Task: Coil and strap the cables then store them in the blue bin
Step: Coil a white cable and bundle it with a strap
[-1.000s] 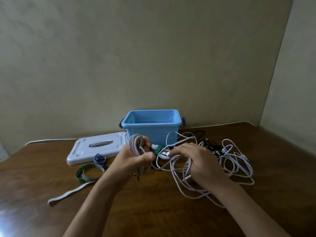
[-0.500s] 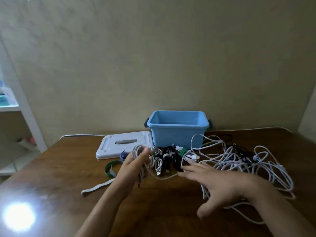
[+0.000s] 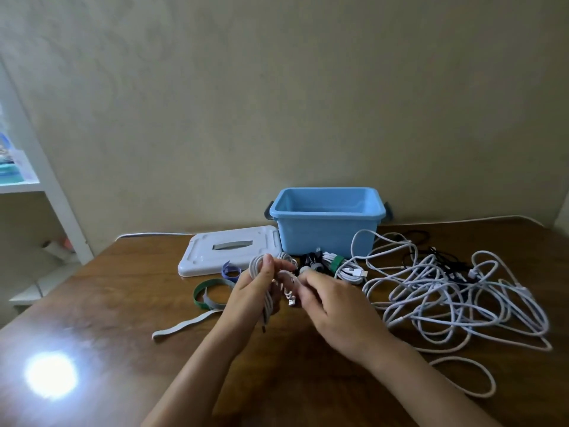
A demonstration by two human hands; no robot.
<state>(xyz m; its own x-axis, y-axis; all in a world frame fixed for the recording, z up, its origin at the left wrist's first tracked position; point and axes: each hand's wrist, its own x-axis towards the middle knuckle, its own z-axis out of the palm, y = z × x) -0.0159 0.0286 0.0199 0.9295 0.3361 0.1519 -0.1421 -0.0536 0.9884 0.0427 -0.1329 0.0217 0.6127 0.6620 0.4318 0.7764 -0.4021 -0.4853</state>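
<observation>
White, thin, round-jacketed charging cable wound into a narrow coil (image 3: 264,288) sits in the left hand (image 3: 252,295), fingers and thumb curled round the loops near the top. Coil's long axis runs roughly up-down, a touch tilted; top bend pokes out above the thumb, bottom end w/ a dark plug tip hangs below the palm toward the brown wooden bench (image 3: 123,303). Right hand (image 3: 334,306) is just beside it, fingers bent in toward the coil's free tail w/ its small USB plug (image 3: 292,302); looks like a pinch on that tail, but blur makes it hard to be sure.

Handling, as a guess: cable is light, soft, springy. Loops will fan out if grip slackens, so best hold is across the coil's waist, all strands pinched together, leaving mid-section free for a strap. Jacket looks smooth, prob a bit slippery. Plugs are the stiff, more breakable bits; don't bend sharply at their necks.

Straps lie left of the hands on the bench: green-and-grey hook-loop strap curled in a ring (image 3: 212,295), small blue strap (image 3: 231,270), flat pale grey strap (image 3: 181,326). Light blue plastic bin (image 3: 326,238) stands open at the back, its white lid (image 3: 228,251) flat beside it. Already strapped bundles, incl. a white one w/ green band (image 3: 335,262), rest in front of the bin. Big tangle of loose white cables (image 3: 455,291) spreads to the right, some black ones mixed in behind.
</observation>
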